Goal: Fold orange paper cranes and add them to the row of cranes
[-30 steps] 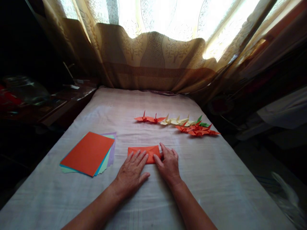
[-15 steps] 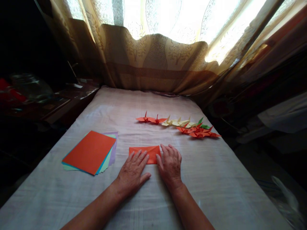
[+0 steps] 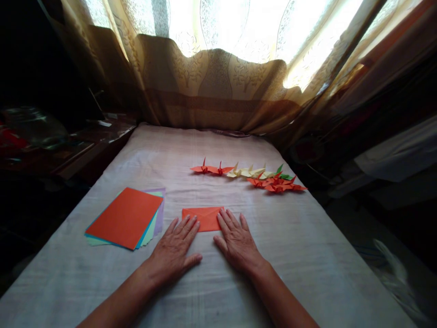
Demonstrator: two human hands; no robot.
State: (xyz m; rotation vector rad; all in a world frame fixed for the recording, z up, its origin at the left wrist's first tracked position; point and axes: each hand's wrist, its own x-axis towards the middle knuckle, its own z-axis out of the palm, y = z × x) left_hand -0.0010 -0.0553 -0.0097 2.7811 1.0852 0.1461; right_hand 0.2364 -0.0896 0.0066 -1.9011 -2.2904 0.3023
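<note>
A folded orange sheet of paper (image 3: 207, 219) lies flat on the cloth-covered surface in front of me, crease lines showing on its top. My left hand (image 3: 175, 246) rests palm down with fingers spread, their tips over the paper's left part. On the other side, my right hand (image 3: 237, 239) is flat too, its fingertips on the paper's right edge and the thumb pointing inward. Both hands are open, and neither grips anything. The paper's lower left corner is hidden under the left fingers.
To the left lies a stack of coloured paper (image 3: 126, 218), orange on top. Several folded paper cranes (image 3: 220, 170) in orange, cream and green stand at the back right. A patterned curtain (image 3: 218, 86) hangs behind the far edge. A glass jar (image 3: 41, 127) is at far left.
My right hand has flattened, its fingers now stretched onto the paper's right edge. My left hand has slid back a little toward the paper's left side. The view has shifted slightly.
</note>
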